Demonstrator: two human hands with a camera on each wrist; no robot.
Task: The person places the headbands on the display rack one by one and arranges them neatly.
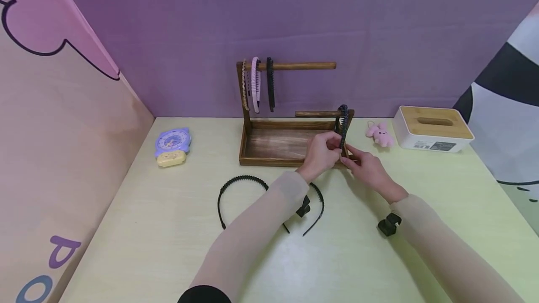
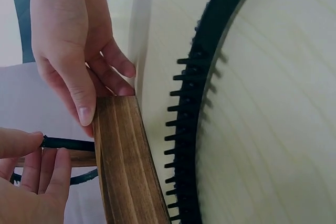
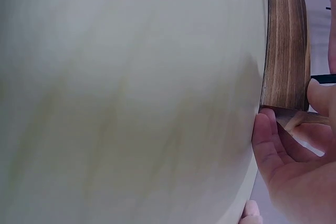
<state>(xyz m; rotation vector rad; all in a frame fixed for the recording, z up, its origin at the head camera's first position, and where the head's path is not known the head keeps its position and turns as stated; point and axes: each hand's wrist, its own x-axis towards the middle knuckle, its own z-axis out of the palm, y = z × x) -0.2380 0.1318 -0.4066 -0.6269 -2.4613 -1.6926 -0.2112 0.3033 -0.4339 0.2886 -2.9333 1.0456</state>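
Observation:
My left hand [image 1: 321,155] pinches the lower end of a dark headband [image 1: 344,123], which hangs over the short lower bar of a wooden rack [image 1: 269,162]. Close by, my right hand [image 1: 370,169] grips the rack's front right corner, its thumb and fingers around the wood. In the left wrist view the headband's end [image 2: 71,144] sticks out between the left fingertips, and the right hand [image 2: 73,40] lies against the tray's corner. The right wrist view shows the right fingers [image 3: 270,142] touching that corner; the left hand is mostly cut off there.
On the upper bar hang a beige headband [image 1: 244,85], a pink one [image 1: 254,83] and a black one [image 1: 270,85]. Black toothed headbands [image 1: 242,178] lie under my left forearm. A purple-and-yellow item [image 1: 172,144], a pink plush toy [image 1: 381,134] and a tissue box [image 1: 433,130] stand around.

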